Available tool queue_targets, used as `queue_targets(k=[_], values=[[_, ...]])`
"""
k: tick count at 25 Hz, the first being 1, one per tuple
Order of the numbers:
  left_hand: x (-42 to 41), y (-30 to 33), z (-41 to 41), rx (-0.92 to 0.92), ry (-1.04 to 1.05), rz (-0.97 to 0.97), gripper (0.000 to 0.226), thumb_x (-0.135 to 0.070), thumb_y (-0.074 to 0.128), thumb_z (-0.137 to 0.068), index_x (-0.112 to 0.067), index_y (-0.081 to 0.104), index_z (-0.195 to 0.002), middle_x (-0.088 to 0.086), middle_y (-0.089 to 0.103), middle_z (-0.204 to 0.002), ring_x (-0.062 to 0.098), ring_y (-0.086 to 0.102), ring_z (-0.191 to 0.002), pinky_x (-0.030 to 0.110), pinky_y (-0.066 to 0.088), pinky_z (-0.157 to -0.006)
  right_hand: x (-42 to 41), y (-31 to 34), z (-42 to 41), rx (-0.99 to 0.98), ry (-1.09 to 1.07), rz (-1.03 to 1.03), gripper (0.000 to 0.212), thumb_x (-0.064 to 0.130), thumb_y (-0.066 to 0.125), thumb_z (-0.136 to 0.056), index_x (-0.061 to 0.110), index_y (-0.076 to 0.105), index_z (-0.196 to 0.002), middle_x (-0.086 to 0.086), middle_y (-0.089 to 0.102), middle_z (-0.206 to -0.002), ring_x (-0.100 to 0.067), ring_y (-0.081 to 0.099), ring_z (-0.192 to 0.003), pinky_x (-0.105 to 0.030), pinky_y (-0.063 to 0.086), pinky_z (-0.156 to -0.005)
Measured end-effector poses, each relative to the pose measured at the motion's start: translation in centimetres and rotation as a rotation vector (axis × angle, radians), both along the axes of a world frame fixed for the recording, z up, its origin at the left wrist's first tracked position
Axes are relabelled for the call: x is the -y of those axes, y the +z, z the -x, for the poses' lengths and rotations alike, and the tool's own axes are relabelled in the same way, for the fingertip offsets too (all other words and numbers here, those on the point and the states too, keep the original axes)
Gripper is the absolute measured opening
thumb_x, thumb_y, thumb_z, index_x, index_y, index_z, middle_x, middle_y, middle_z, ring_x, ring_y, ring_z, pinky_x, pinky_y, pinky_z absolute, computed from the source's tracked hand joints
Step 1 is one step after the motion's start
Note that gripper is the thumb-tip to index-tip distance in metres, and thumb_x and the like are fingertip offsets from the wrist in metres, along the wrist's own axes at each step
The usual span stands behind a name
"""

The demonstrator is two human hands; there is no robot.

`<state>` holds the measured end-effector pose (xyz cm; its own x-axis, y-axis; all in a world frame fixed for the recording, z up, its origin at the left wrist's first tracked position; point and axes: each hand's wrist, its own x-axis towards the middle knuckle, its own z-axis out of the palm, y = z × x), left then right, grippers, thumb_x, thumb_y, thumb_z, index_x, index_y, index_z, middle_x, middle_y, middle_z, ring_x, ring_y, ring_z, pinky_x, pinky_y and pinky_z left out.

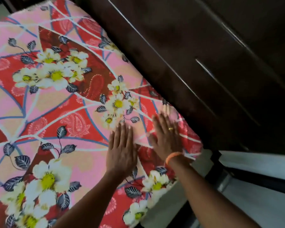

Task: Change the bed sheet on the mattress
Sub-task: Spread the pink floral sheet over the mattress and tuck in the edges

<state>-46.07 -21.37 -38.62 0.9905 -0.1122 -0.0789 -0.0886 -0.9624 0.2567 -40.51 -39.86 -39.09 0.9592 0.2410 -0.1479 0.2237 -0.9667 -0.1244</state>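
Observation:
A red and pink bed sheet (59, 102) with white flowers and dark leaves covers the mattress across most of the view. Both my hands lie flat on it near the bed's right corner. My left hand (121, 147) presses palm down with fingers straight. My right hand (166, 137), blurred, with a ring and an orange wrist thread, rests flat beside it, close to the sheet's bunched corner (192, 145). Nothing is gripped by either hand.
A dark wooden wardrobe (204, 63) with long metal handles stands right against the bed's right side. Pale floor (257, 208) and a dark bed frame (215, 168) show at the lower right.

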Motion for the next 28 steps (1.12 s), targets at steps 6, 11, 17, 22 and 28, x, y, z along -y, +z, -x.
queue_targets(k=[6, 11, 17, 22, 28], values=[[3.3, 1.3, 6.2, -0.069, -0.241, 0.059, 0.072, -0.052, 0.028, -0.1, -0.004, 0.019, -0.154, 0.018, 0.009, -0.162, 0.034, 0.004, -0.151, 0.053, 0.016, -0.119, 10.5, 1.8, 4.0, -0.162, -0.31, -0.106, 0.083, 0.07, 0.008, -0.092, 0.019, 0.01, -0.157, -0.008, 0.015, -0.163, -0.027, 0.02, -0.149, -0.043, 0.014, -0.121], [4.0, 1.2, 9.1, -0.087, -0.248, 0.02, 0.067, -0.048, 0.024, -0.102, -0.009, 0.017, -0.155, 0.013, 0.006, -0.163, 0.031, 0.002, -0.151, 0.052, 0.016, -0.118, 8.4, 4.4, 4.7, 0.052, -0.611, -0.176, 0.068, 0.047, 0.024, -0.095, 0.006, 0.037, -0.148, -0.016, 0.035, -0.153, -0.038, 0.042, -0.132, -0.045, 0.038, -0.105], [4.0, 1.3, 9.6, -0.101, -0.321, -0.015, 0.068, -0.05, 0.019, -0.101, -0.01, 0.018, -0.155, 0.016, 0.008, -0.163, 0.036, 0.003, -0.151, 0.053, 0.012, -0.118, 7.1, 1.3, 7.4, -0.068, -0.465, -0.213, 0.077, 0.065, 0.024, -0.095, 0.02, 0.011, -0.156, -0.005, 0.014, -0.163, -0.024, 0.012, -0.149, -0.048, 0.014, -0.121], [4.3, 1.5, 10.4, -0.102, -0.347, -0.022, 0.069, -0.052, 0.016, -0.102, -0.008, 0.021, -0.154, 0.017, 0.01, -0.162, 0.036, 0.005, -0.15, 0.053, 0.013, -0.117, 9.0, -0.5, 10.7, -0.278, -1.363, -0.371, 0.075, 0.062, 0.019, -0.099, 0.002, 0.057, -0.125, -0.022, 0.06, -0.122, -0.037, 0.061, -0.109, -0.046, 0.051, -0.09], [6.0, 1.3, 9.2, -0.049, -0.333, -0.015, 0.068, -0.048, 0.029, -0.101, -0.007, 0.02, -0.155, 0.018, 0.01, -0.162, 0.034, 0.005, -0.151, 0.055, 0.015, -0.12, 3.6, 2.1, 9.7, 0.216, -0.628, -0.447, 0.062, 0.05, 0.032, -0.101, 0.015, 0.028, -0.151, -0.01, 0.027, -0.158, -0.024, 0.024, -0.147, -0.03, 0.024, -0.117]])
